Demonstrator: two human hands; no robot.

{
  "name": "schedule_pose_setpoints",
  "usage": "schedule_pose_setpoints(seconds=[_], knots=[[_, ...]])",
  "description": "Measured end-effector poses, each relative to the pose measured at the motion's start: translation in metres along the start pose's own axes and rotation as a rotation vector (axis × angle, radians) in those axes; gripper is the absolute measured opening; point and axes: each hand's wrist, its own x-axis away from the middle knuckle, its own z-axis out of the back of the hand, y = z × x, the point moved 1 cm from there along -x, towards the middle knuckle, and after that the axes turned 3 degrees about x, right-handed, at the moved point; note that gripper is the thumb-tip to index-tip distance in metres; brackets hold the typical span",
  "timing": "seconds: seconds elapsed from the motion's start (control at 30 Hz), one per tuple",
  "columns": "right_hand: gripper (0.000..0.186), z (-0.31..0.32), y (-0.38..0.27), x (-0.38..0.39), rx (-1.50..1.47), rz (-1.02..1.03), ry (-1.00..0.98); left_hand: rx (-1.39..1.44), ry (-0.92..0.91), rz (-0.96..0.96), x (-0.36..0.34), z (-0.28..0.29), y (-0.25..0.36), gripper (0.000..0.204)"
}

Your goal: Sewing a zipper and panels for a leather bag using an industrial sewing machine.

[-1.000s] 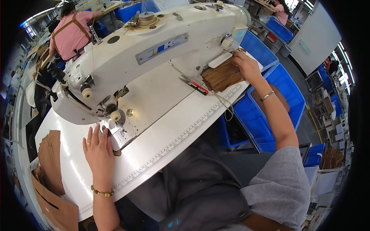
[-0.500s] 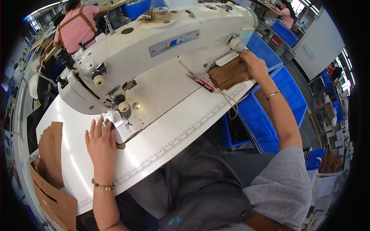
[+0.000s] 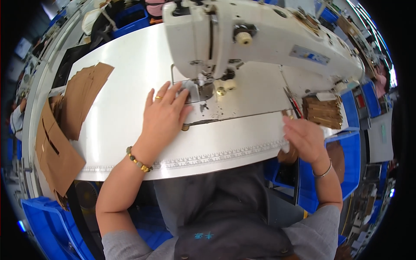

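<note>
We see the left hand flat on the table, fingers slightly apart, perhaps for steadiness, with the needle end of the machine at two o'clock from it. The right hand's fingers look pinched on a blurred brown piece at the table's front edge. From that hand, the pile lies at one o'clock and the snips at eleven, presumably for easy reach.
</note>
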Motion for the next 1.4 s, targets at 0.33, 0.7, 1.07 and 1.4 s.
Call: schedule_pose_setpoints(seconds=[0.33, 0.7, 1.07, 1.4], knots=[[0.030, -0.093, -0.023, -0.095, -0.202, 0.365, 0.073, -0.116, -0.056, 0.120, 0.019, 0.029, -0.054, 0.054], [0.030, -0.102, -0.026, -0.097, -0.160, 0.350, 0.104, -0.892, 0.070, 0.670, 0.114, 0.115, -0.196, 0.067], [0.028, -0.104, -0.026, -0.097, -0.161, 0.324, 0.118, -0.681, -0.135, 0.731, 0.072, 0.088, -0.239, 0.013], [0.028, -0.103, -0.027, -0.098, -0.157, 0.310, 0.120, -0.167, -0.067, 0.712, 0.039, 0.116, -0.223, 0.020]])
